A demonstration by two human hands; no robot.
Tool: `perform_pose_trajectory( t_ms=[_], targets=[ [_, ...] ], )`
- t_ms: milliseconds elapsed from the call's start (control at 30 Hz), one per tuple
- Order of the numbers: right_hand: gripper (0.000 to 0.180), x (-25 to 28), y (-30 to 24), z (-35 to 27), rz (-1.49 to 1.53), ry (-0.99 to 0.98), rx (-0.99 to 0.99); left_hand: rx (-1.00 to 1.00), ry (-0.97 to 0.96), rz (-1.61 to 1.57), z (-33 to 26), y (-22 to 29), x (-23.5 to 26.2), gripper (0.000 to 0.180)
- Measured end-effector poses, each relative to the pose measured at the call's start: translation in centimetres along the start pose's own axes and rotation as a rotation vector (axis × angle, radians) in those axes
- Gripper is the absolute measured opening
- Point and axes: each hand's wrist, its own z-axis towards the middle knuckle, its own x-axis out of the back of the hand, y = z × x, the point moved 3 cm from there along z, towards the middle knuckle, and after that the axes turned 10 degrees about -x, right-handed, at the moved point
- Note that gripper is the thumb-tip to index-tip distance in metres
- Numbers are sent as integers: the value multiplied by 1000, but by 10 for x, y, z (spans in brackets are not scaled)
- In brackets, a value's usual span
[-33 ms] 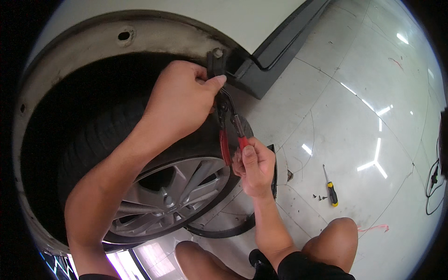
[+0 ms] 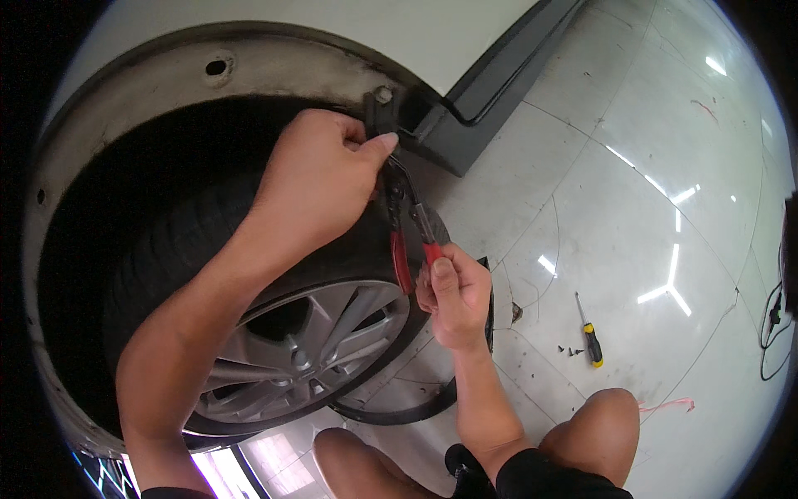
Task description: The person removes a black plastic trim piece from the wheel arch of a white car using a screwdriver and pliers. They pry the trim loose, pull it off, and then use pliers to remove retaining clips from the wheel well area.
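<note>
My right hand [image 2: 457, 298] is wrapped round one red grip of a pair of pliers [image 2: 401, 259]. The other red handle stands apart from it, to the left. Up toward the wheel arch [image 2: 291, 71], the dark jaws reach to the fingers of my left hand [image 2: 320, 179]; their tips are hidden there. That hand is closed, thumb and fingers pinching a narrow black piece [image 2: 380, 116] at the arch's lower right corner, just under a bolt head [image 2: 383, 95]. Whether the jaws grip this piece, I cannot tell.
Below my left forearm is a car wheel with a silver rim [image 2: 301, 359]. A black curved trim strip [image 2: 407, 413] lies beside it. On the tiled floor to the right are a yellow-and-black screwdriver [image 2: 592, 345], several small screws [image 2: 571, 353] and a black cable [image 2: 775, 320].
</note>
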Motion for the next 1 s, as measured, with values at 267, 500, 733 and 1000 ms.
perform_pose_trajectory(
  t_ms=[267,500,733,1000],
  targets=[
    [44,-4,-8,5,-598,273,199,0,72,-82,3,-4,-3,29],
    [38,-9,-4,-3,-129,153,-300,-52,33,41,6,-7,-2,28],
    [36,-23,3,4,-183,138,-317,-167,47,272,-7,7,14,35],
    [44,-25,-17,3,-821,349,192,-401,467,380,-190,44,122,22]
  ],
)
